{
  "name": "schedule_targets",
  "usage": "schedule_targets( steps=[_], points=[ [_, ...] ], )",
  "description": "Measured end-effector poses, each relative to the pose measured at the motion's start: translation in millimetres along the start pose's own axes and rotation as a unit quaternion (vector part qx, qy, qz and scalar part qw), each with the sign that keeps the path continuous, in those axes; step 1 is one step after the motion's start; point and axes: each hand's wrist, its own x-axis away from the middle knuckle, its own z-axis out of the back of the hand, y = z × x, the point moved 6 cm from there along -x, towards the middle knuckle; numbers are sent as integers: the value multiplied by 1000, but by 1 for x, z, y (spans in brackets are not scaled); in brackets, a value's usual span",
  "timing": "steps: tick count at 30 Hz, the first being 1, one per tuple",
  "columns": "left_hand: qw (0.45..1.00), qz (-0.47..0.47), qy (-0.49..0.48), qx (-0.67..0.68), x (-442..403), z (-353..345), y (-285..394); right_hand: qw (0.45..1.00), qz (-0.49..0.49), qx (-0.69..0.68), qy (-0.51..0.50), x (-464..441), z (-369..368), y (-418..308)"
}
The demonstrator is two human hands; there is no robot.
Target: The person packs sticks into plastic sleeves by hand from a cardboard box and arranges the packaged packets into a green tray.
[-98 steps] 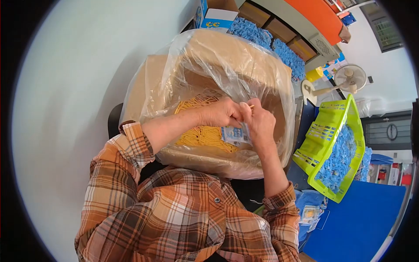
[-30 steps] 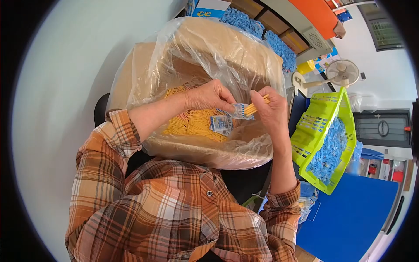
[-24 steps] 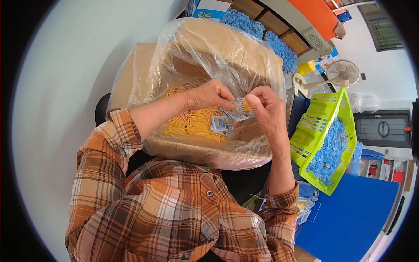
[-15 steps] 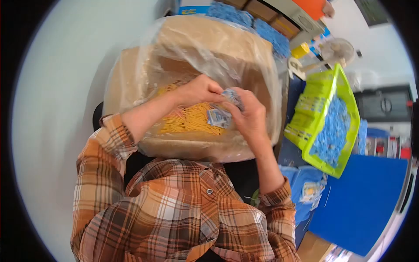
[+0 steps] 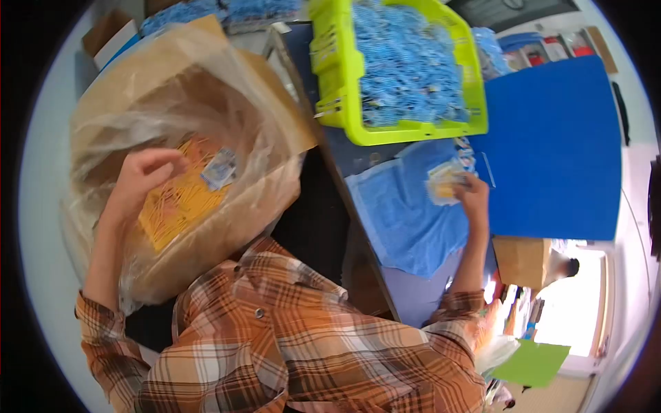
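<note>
The left hand (image 5: 146, 177) is held over a cardboard box (image 5: 272, 96) lined with a clear plastic bag (image 5: 93, 155); its fingers are loosely curved, the thumb stands a little apart, and nothing is seen held in it. Beneath and beside that hand, inside the box, many thin yellow sticks (image 5: 180, 215) are heaped, and a printed packet (image 5: 220, 170) is laid on them, just beyond the fingertips.

The right hand (image 5: 474, 196) is stretched well away from the left, out over the table (image 5: 413, 292). Its fingers are brought narrow against a small pale-and-yellow bundle (image 5: 444, 184) on a blue cloth (image 5: 406, 224); because of blur, it cannot be told whether the bundle is gripped or only touched. A green basket (image 5: 421, 132) filled with blue packets (image 5: 413, 69) is placed ahead of this hand, and a blue board (image 5: 551, 151) is set just to its right.

The bundle is judged to be light, with a thin, perhaps slippery wrapping, and is best pinched by its near edge. The sticks are judged stiff but easily snapped, so they should be taken mid-length, several together. The packet in the box would probably be soft, and best lifted by a corner.
</note>
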Motion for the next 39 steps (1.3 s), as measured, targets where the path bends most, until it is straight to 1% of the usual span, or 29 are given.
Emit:
schedule_targets(
  steps=[1,2,3,4,5,6,7,8,9,11,13,16,19,20,22,25,29,30,31,32,34,37,38,39],
  points=[
    [999,23,-8,-27,-2,-6,12,996,-6,91,7,-14,8,19],
    [997,52,-7,-53,-2,-6,20,987,8,161,10,-28,11,37],
    [994,48,-42,-91,-6,-7,23,966,83,240,45,-39,11,54],
    [988,45,-75,-129,-13,-7,20,939,164,284,99,-34,6,31],
    [974,-10,-95,-207,-23,-9,18,904,213,343,139,-35,0,14],
    [963,-5,-104,-247,-36,-9,7,869,284,352,199,-29,-4,0],
    [945,-21,-109,-307,-49,-13,-3,877,279,326,217,-23,-13,-11],
    [913,-70,-80,-395,-64,-15,-24,883,269,303,238,-14,-22,-22],
    [880,-3,-74,-470,-80,-18,-52,879,292,300,230,-4,-35,-31],
    [867,21,-39,-497,-96,-23,-88,876,315,301,205,18,-58,-51],
    [861,85,6,-502,-114,-32,-133,878,323,310,170,38,-73,-67],
    [829,50,92,-550,-120,-40,-156,897,316,278,130,53,-84,-75],
    [868,114,88,-476,-124,-43,-177,896,327,276,121,61,-93,-91],
    [879,90,95,-458,-126,-44,-182,895,330,277,119,63,-95,-96],
    [898,42,114,-422,-126,-41,-193,904,347,224,109,63,-101,-105],
    [924,27,112,-366,-119,-36,-184,906,385,161,71,67,-119,-136],
    [912,32,121,-392,-114,-31,-185,879,457,136,5,78,-151,-179],
    [905,29,122,-406,-113,-30,-185,880,459,124,-2,81,-154,-186],
    [899,28,124,-420,-111,-30,-181,880,461,112,-10,84,-157,-192],
    [881,43,107,-459,-109,-30,-179,881,463,99,-20,88,-161,-199],
    [839,74,74,-535,-100,-25,-144,877,478,43,-35,93,-163,-222],
    [860,-18,73,-505,-86,-9,-95,861,507,-20,-41,98,-175,-280],
    [880,-29,47,-471,-75,-6,-69,854,518,-40,-40,99,-183,-304],
    [898,-41,23,-437,-61,-4,-36,871,487,-37,-46,97,-196,-326]
  ],
)
